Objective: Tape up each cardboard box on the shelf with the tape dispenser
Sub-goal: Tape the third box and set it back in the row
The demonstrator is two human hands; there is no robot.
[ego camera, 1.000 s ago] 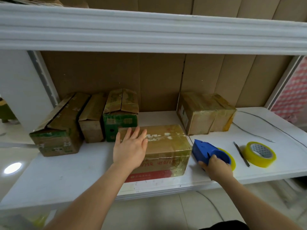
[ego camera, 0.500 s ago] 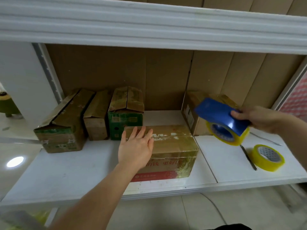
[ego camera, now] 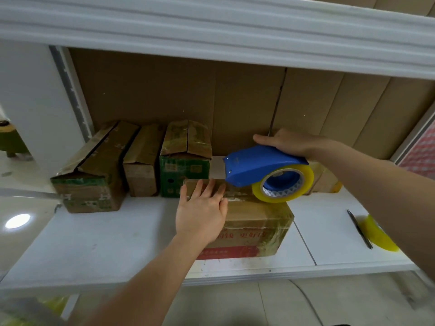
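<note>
We are counting three cardboard boxes (ego camera: 141,161) at rear left; our left hand (ego camera: 202,212), fingers flat, is pressing one front box (ego camera: 256,222); our right hand (ego camera: 289,142) is gripping one tape dispenser (ego camera: 263,170) above it; one spare roll (ego camera: 379,234) is lying rightmost

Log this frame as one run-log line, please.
step: taping front box | left hand: flat on box top | right hand: holds tape dispenser over box | spare tape roll: on shelf

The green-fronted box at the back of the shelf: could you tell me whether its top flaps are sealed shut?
Not sealed. The green-fronted box shows a dark open gap along its top seam, its flaps lifting slightly.
</note>
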